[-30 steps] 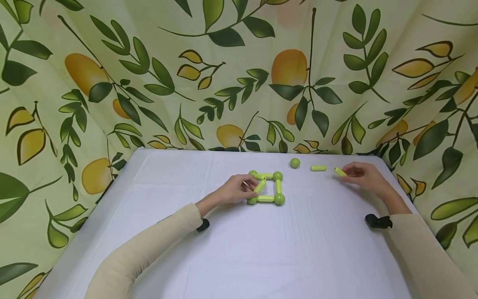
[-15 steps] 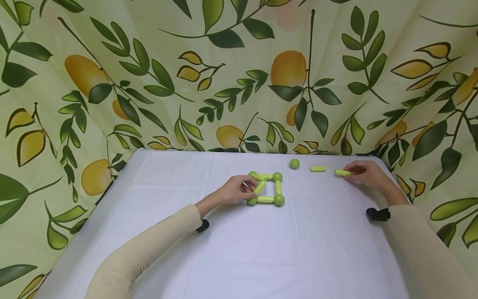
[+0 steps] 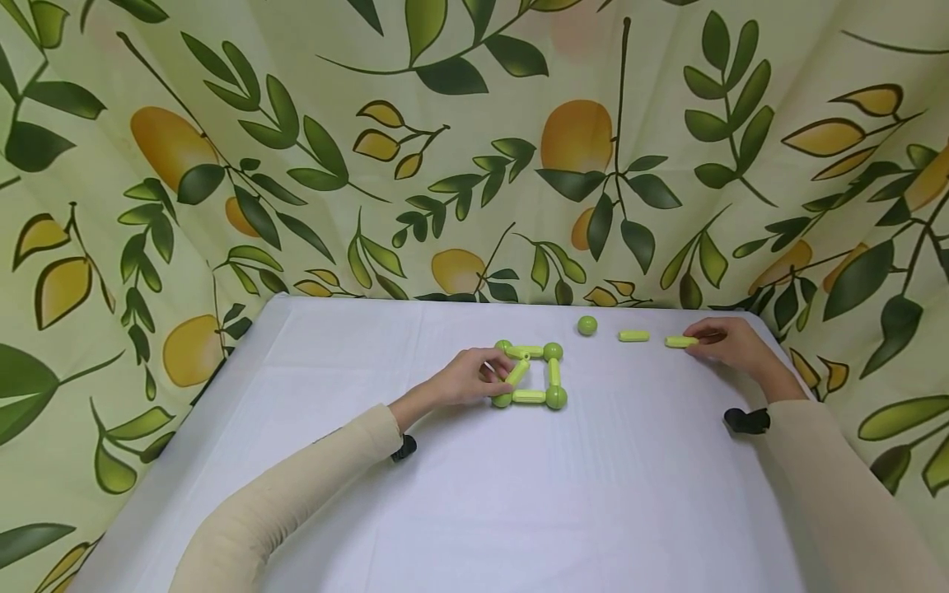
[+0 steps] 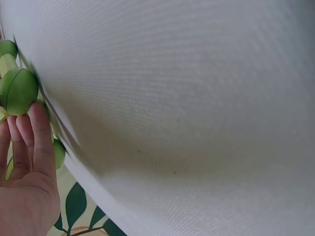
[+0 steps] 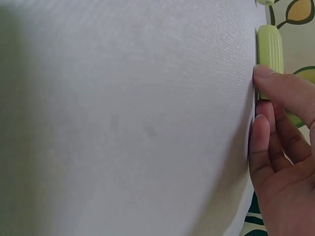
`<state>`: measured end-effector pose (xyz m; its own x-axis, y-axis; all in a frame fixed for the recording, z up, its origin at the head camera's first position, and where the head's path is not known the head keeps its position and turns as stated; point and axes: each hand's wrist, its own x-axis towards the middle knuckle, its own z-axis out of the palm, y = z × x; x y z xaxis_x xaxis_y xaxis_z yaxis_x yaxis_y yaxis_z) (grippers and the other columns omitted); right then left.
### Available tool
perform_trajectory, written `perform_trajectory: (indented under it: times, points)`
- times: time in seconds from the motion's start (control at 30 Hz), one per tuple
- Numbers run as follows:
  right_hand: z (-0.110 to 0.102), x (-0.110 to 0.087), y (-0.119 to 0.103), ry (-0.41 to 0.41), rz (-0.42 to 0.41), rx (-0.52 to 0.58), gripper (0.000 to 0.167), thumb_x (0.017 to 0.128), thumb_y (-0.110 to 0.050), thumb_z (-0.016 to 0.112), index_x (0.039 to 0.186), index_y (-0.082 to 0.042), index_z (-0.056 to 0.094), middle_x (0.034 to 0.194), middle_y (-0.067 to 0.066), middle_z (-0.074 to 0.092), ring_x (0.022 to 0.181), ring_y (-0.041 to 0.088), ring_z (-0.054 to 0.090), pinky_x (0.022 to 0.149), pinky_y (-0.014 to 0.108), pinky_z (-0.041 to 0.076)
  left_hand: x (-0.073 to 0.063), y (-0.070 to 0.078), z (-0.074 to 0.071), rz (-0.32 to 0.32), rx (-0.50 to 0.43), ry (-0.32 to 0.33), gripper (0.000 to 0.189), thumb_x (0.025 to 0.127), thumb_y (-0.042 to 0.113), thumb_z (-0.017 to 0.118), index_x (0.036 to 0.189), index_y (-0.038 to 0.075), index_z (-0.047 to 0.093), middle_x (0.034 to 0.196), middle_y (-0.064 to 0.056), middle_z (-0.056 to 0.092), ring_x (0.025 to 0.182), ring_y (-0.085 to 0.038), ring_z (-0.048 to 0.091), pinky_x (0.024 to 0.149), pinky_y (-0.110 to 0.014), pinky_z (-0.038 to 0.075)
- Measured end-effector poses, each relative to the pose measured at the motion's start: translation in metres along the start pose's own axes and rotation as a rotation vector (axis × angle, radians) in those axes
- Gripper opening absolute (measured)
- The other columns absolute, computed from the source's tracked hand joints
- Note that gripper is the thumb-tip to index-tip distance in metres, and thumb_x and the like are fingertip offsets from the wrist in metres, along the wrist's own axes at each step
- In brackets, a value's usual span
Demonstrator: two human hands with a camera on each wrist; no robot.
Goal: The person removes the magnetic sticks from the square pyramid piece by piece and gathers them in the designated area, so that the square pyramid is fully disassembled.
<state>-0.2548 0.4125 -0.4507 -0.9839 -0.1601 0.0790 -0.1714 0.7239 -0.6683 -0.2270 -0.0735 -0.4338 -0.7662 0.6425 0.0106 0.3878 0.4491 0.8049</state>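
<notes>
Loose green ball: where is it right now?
In the head view, the loose ball lies right of centre near the far edge of the table, left of the untouched stick, right of and beyond the square frame.

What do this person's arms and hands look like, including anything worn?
The left hand and right hand are bare, with no gloves. The left sleeve and right sleeve are long, plain-looking and beige, reaching about to the wrists. A small black left wrist camera and black right wrist camera show below the wrists.
</notes>
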Motion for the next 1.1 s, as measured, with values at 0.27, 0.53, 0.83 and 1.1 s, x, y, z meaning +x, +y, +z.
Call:
perform_trajectory:
  times: [0.27,0.53,0.83,1.1]
  points:
    - [0.000,-0.001,0.000,-0.018,0.044,-0.014,0.029,0.089,-0.004,0.079,0.115,0.006,0.070,0.112,0.023,0.066,0.091,0.020,0.059,0.071,0.017,0.048,0.001,0.001,0.000,-0.016,0.007,-0.003,0.024,0.091,0.007,0.079,0.112,0.004,0.068,0.101,-0.002,0.066,0.088,-0.012,0.062,0.082,-0.024,0.053]
    - [-0.003,-0.005,0.000,-0.014,0.029,-0.003,0.033,0.088,-0.005,0.081,0.115,0.007,0.069,0.108,0.022,0.068,0.087,0.014,0.060,0.070,0.017,0.049,0.001,-0.001,0.000,-0.005,0.009,-0.005,0.024,0.091,0.008,0.079,0.111,0.003,0.068,0.100,-0.002,0.066,0.088,-0.013,0.062,0.082,-0.024,0.053]
    - [-0.009,-0.008,0.001,0.055,-0.052,0.039,0.032,0.088,-0.003,0.081,0.115,0.009,0.069,0.106,0.024,0.069,0.083,0.002,0.062,0.069,0.013,0.049,0.002,-0.002,-0.001,-0.008,0.005,-0.004,0.023,0.091,0.007,0.079,0.111,0.004,0.068,0.100,-0.001,0.066,0.088,-0.014,0.063,0.082,-0.024,0.053]
    - [-0.005,-0.012,-0.023,0.109,-0.163,0.117,0.032,0.087,0.001,0.079,0.115,0.011,0.067,0.106,0.016,0.071,0.088,-0.002,0.062,0.073,0.012,0.050,0.001,-0.001,-0.001,-0.007,0.004,-0.002,0.024,0.091,0.007,0.079,0.111,0.004,0.068,0.100,-0.001,0.066,0.087,-0.014,0.063,0.081,-0.024,0.053]
